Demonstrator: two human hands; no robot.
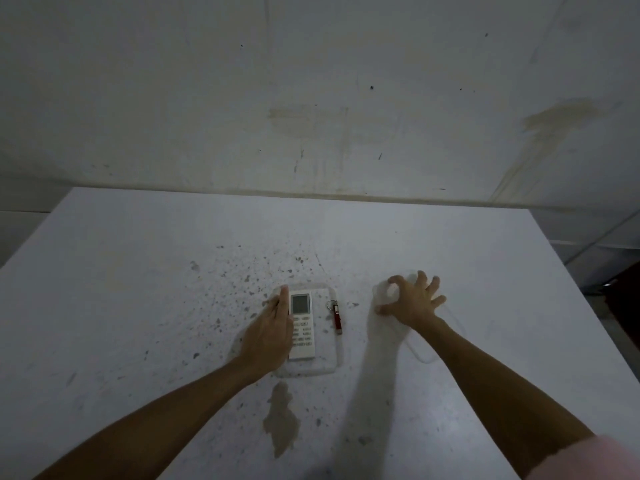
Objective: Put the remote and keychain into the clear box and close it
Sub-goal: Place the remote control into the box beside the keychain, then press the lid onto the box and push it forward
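The clear box (329,367) lies open on the white table, near the middle. Inside it, a white remote (303,327) with a grey screen lies lengthwise, and a red keychain (337,318) with a metal ring lies along the box's right wall. My left hand (270,336) rests flat on the box's left side, touching the remote's left edge. The clear lid (420,351) lies on the table to the right. My right hand (412,304) sits on top of the lid with curled, spread fingers gripping its far end.
The white table (138,306) is speckled with dark spots, with a brown stain (281,419) near the front. A stained wall stands right behind the table's far edge. The table's right edge drops off beyond the lid.
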